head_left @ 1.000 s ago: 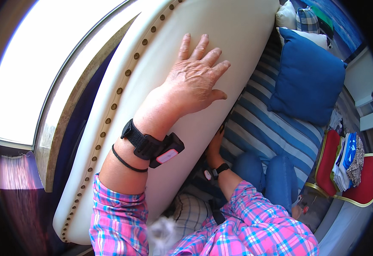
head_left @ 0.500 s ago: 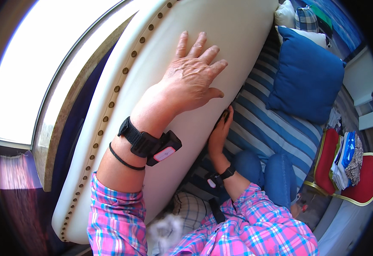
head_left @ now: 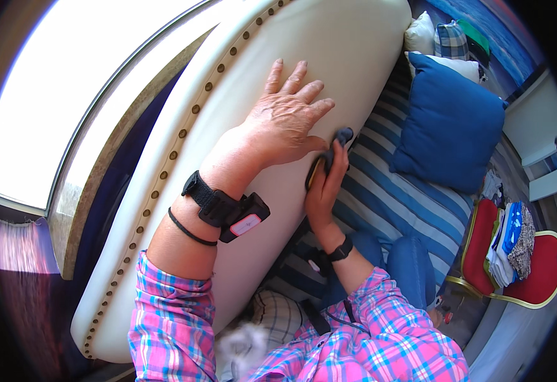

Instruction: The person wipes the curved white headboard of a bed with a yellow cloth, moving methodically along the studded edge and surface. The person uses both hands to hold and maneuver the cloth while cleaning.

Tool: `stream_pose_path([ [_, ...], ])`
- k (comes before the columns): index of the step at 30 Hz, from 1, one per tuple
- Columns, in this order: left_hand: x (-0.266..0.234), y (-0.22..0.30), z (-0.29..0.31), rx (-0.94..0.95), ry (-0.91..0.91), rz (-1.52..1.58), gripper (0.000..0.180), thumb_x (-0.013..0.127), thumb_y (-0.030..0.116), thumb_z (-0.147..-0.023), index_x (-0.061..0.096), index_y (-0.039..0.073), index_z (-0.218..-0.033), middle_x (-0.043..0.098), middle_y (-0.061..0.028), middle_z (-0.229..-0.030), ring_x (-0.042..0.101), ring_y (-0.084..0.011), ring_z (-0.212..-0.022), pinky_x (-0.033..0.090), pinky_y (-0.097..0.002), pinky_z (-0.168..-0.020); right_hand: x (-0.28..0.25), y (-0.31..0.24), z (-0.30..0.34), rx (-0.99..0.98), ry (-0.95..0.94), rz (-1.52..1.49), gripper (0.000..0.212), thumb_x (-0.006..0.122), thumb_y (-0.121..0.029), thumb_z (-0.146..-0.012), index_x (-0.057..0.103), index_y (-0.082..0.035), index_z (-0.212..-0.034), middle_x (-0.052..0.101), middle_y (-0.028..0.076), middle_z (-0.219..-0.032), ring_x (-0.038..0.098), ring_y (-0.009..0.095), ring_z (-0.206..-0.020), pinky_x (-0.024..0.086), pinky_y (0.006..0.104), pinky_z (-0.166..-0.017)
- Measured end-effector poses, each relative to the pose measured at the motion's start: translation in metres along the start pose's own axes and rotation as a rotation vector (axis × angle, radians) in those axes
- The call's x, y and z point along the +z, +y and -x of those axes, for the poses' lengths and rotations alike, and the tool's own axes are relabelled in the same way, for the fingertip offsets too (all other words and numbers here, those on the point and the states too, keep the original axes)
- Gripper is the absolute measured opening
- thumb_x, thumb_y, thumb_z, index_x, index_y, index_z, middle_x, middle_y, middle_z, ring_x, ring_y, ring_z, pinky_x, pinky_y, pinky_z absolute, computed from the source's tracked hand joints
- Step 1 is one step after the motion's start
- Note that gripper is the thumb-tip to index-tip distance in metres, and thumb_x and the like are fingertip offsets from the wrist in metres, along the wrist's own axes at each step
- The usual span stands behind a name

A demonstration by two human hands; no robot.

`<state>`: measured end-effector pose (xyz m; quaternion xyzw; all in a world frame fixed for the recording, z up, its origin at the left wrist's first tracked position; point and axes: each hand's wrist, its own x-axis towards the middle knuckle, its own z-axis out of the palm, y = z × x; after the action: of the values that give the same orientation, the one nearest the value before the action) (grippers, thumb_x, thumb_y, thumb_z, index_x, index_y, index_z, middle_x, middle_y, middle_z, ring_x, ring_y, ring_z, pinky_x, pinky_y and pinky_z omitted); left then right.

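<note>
From the head view, we see a long cream padded headboard [head_left: 348, 57] slanting through the middle of the room, with a row of dark studs [head_left: 183, 134] along its left side. Our left hand [head_left: 285, 124] rests on its face, fingers spread; our right hand [head_left: 323, 197] grips a dark tool [head_left: 328, 156] at the headboard's right edge, just beside the left thumb. What the tool is, we cannot tell. To the left, a bright window [head_left: 55, 108] stands beyond a brownish ledge [head_left: 68, 248]. To the right lies a bed with a blue-and-white striped cover [head_left: 406, 191]; a large blue cushion [head_left: 450, 121] sits on it, with a white pillow [head_left: 420, 33] and a checked cushion [head_left: 450, 41] behind. Farther right, folded clothes [head_left: 514, 242] are stacked on a red, gold-trimmed chair [head_left: 542, 267].
</note>
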<state>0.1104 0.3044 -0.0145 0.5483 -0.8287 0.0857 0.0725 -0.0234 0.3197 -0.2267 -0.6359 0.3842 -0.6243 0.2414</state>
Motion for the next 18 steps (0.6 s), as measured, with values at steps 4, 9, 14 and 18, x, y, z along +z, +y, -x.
stream_pose_path([
  [4, -0.004, -0.004, 0.001, 0.013, 0.007, 0.028, 0.072, 0.077, 0.049, -0.095, 0.057, 0.015, -0.155, 0.052, -0.0154, -0.161, 0.025, -0.0372, -0.164, 0.005, -0.0577, -0.136, -0.003, -0.029, -0.006, -0.126, -0.056, 0.017, 0.052, 0.049, -0.024, -0.109, 0.051, -0.003, -0.156, 0.040, 0.029, -0.166, 0.039, 0.048, -0.154, 0.029, 0.0557, -0.127],
  [9, -0.003, -0.011, -0.002, -0.009, 0.023, 0.098, 0.068, 0.063, 0.057, -0.103, 0.056, 0.014, -0.155, 0.055, -0.0124, -0.160, 0.026, -0.0326, -0.164, 0.006, -0.0515, -0.137, -0.016, -0.053, 0.019, -0.502, -0.273, 0.023, 0.047, 0.052, -0.020, -0.105, 0.059, -0.008, -0.150, 0.050, 0.024, -0.160, 0.045, 0.046, -0.151, 0.034, 0.0586, -0.122],
  [14, -0.008, -0.013, -0.003, -0.025, 0.010, 0.130, 0.068, 0.059, 0.060, -0.106, 0.056, 0.015, -0.156, 0.057, -0.0099, -0.159, 0.029, -0.0316, -0.163, 0.009, -0.0493, -0.137, -0.013, -0.046, 0.007, -0.500, -0.266, 0.011, 0.047, 0.051, -0.019, -0.104, 0.059, -0.010, -0.150, 0.049, 0.022, -0.161, 0.044, 0.046, -0.151, 0.035, 0.0587, -0.122],
  [18, -0.031, -0.012, 0.006, -0.047, -0.066, 0.176, 0.065, 0.068, 0.050, -0.103, 0.056, 0.013, -0.155, 0.058, -0.0144, -0.157, 0.032, -0.0327, -0.161, 0.012, -0.0497, -0.137, -0.015, -0.053, 0.006, -0.532, -0.260, 0.048, 0.049, 0.050, -0.021, -0.104, 0.055, -0.013, -0.152, 0.046, 0.021, -0.163, 0.043, 0.045, -0.152, 0.034, 0.0596, -0.122],
])
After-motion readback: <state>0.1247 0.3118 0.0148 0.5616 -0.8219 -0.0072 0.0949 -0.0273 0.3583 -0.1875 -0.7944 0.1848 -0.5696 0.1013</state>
